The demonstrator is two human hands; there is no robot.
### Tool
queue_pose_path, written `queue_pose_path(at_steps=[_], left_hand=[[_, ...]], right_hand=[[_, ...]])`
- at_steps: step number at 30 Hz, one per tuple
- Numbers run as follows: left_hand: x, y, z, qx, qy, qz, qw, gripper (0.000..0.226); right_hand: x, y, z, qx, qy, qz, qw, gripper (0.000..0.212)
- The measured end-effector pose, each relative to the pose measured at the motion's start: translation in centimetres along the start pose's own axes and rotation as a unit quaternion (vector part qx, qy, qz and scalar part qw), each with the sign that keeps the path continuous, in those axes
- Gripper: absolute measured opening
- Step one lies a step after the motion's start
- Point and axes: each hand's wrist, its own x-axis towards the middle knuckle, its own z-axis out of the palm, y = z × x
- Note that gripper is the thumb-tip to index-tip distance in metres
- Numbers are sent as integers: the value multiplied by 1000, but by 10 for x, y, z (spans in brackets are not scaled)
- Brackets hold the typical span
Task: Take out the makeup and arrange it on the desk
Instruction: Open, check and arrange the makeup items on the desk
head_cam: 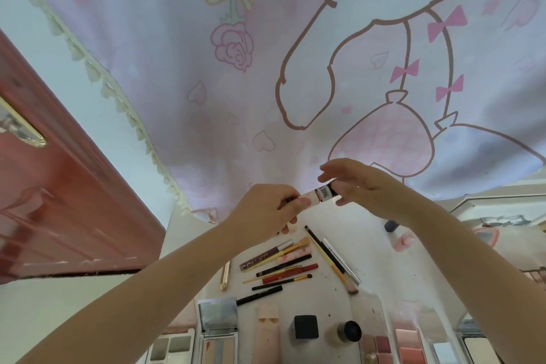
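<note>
Both hands are raised above the white desk (375,248) and hold one small pink makeup tube (317,195) with a black cap and a lettered label. My left hand (266,210) pinches its pale end between thumb and fingers. My right hand (363,186) grips the black-capped end, fingers spread around it. Below, on the desk, lie several pencils, brushes and lip tubes (280,266) in a loose row. Nearer me stand open palettes (218,331), a pink squeeze tube (267,331), a black square jar (305,331) and a round jar (348,332).
A pink cartoon curtain (266,83) hangs behind the desk. A red-brown door (59,201) stands at the left. A small pink bottle (401,241) and a dark sponge (391,226) sit at the back right, beside a mirror (502,216). More palettes (407,340) line the right front.
</note>
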Motion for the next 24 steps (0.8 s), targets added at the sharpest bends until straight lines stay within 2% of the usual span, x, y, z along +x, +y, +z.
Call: queue_pose_path(at_steps=[1, 3, 5, 6, 9, 10, 12, 15, 17, 19, 22, 24], left_hand=[[1, -1, -1, 0, 2, -2, 1000, 28], [3, -3, -2, -5, 8, -3, 1000, 28], [5, -6, -4, 4, 15, -1, 1000, 27], [6, -7, -5, 5, 19, -2, 1000, 27], [6, -11, -9, -16, 23, -8, 1000, 27], [7, -12, -9, -17, 23, -6, 1000, 28], [8, -14, -9, -11, 21, -1, 1000, 28], [10, -15, -8, -9, 19, 2, 1000, 28], [11, -18, -7, -9, 17, 3, 1000, 28], [12, -21, -7, -14, 18, 2, 1000, 24], [13, -29, -5, -34, 28, -8, 999, 15], [15, -41, -4, -45, 35, -26, 998, 15]], right_hand=[[4, -3, 1, -12, -1, 25, 1000, 14], [10, -7, 1, -78, -1, 44, 996, 29], [12, -10, 1, -116, 8, 21, 993, 22], [11, -9, 0, -112, 12, -3, 994, 17], [12, -6, -2, -30, 4, -25, 999, 36], [14, -5, -1, -20, 1, -18, 1000, 34], [19, -7, 3, -26, -5, 2, 1000, 17], [21, -8, 5, -67, 2, 14, 998, 24], [20, -8, 6, -57, 13, -9, 998, 22], [19, -8, 8, -30, 9, -19, 999, 29], [22, 0, 13, 8, 15, 22, 1000, 33], [26, 12, 18, 28, 44, 57, 997, 27]])
